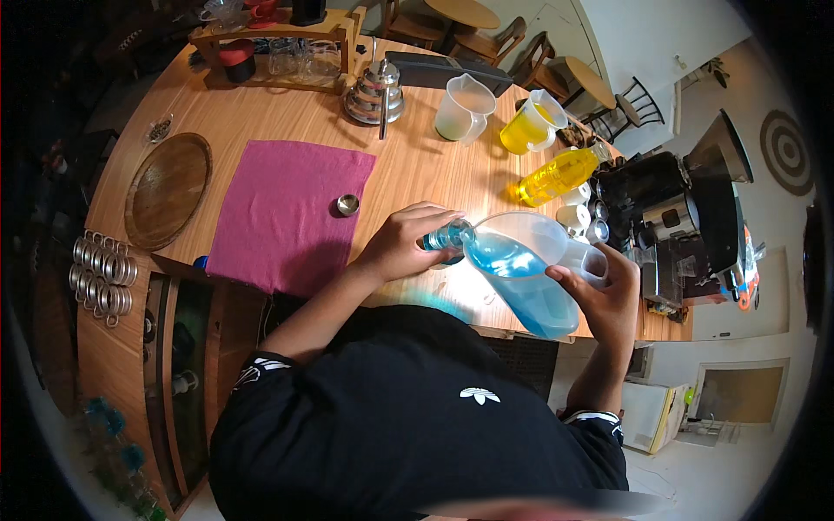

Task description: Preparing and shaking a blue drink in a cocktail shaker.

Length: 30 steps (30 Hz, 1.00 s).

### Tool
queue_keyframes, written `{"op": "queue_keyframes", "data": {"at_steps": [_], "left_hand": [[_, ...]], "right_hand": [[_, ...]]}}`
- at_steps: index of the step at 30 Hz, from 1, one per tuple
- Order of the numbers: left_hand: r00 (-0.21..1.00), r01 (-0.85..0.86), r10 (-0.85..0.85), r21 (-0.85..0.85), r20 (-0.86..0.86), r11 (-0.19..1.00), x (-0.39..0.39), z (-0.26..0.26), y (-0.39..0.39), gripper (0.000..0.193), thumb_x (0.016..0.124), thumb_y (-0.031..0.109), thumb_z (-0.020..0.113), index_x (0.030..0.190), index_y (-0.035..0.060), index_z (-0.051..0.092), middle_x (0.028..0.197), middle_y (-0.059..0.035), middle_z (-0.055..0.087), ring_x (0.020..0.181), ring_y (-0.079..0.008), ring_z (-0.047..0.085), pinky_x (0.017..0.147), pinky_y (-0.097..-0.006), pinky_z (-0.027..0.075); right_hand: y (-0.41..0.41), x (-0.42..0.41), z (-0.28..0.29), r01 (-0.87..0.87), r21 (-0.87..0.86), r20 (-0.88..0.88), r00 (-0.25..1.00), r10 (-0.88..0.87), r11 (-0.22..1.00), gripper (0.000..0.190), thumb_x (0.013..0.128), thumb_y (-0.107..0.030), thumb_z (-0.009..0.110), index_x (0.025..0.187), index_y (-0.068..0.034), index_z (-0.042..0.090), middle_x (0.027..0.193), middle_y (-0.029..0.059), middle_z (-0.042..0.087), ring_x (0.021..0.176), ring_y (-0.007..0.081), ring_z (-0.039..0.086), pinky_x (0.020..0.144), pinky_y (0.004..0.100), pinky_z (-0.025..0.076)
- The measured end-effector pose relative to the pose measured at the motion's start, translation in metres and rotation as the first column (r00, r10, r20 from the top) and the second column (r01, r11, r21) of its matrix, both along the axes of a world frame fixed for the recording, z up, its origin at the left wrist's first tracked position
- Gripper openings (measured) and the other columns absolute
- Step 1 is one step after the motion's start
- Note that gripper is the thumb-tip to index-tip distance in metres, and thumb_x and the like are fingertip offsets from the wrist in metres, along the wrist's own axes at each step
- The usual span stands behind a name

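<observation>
My right hand (606,293) grips a clear plastic measuring jug (541,309) by its handle. The jug is tipped to the left and holds blue liquid (508,257). Its spout meets the mouth of a clear bottle (449,236), which my left hand (407,244) holds around the neck. Blue shows inside the bottle's neck; most of its body is hidden by my hand and the jug. To the left, a small metal cup (348,205) sits on a magenta cloth (280,202).
Beyond my hands stand a bottle of yellow liquid (557,177), a jug of yellow liquid (531,127), another jug (464,111) and a metal kettle (373,98). A coffee grinder (664,195) is at right. A round wooden tray (168,192) lies left, near a wooden rack (273,39).
</observation>
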<state>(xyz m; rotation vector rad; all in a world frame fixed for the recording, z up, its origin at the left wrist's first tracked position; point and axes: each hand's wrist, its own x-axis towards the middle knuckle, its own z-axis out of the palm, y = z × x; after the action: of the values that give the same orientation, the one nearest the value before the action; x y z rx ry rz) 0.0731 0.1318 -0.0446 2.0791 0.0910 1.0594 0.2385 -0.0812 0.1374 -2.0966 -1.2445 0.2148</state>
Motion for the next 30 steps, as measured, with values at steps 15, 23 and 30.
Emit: {"op": "queue_keyframes", "data": {"at_steps": [15,23,30], "left_hand": [[0.999,-0.017,0.021,-0.074,0.048,0.997,0.000,0.001,-0.002,0.049,0.075,0.016,0.090,0.117,-0.0019,0.072,0.109,-0.0165,0.074,0.100,-0.0308,0.073,0.089,-0.0370,0.057],[0.999,0.029,-0.028,-0.027,0.023,0.999,-0.002,0.005,0.010,0.052,0.074,0.003,0.089,0.122,-0.0034,0.071,0.113,-0.0151,0.073,0.103,-0.0260,0.071,0.090,-0.0335,0.057],[0.992,0.066,-0.055,0.097,-0.113,0.993,-0.002,0.013,0.026,0.064,0.067,-0.006,0.083,0.129,0.0081,0.071,0.121,-0.0119,0.069,0.114,-0.0282,0.066,0.096,-0.0367,0.055]], "right_hand": [[-0.007,0.007,-0.016,0.051,0.128,-0.011,0.999,-0.050,0.990,0.051,0.072,-0.032,0.097,0.087,0.007,0.068,0.067,0.0061,0.065,0.060,0.0087,0.062,0.053,0.0222,0.047],[-0.022,0.011,-0.038,0.226,0.277,-0.319,0.938,-0.132,0.934,0.031,0.082,-0.020,0.088,0.087,0.003,0.068,0.066,-0.0033,0.059,0.056,0.0027,0.049,0.051,0.0189,0.035],[-0.039,0.024,-0.064,0.275,0.359,-0.365,0.921,-0.137,0.892,0.028,0.083,-0.019,0.086,0.086,0.001,0.068,0.065,-0.0055,0.056,0.054,0.0011,0.045,0.050,0.0188,0.027]]}}
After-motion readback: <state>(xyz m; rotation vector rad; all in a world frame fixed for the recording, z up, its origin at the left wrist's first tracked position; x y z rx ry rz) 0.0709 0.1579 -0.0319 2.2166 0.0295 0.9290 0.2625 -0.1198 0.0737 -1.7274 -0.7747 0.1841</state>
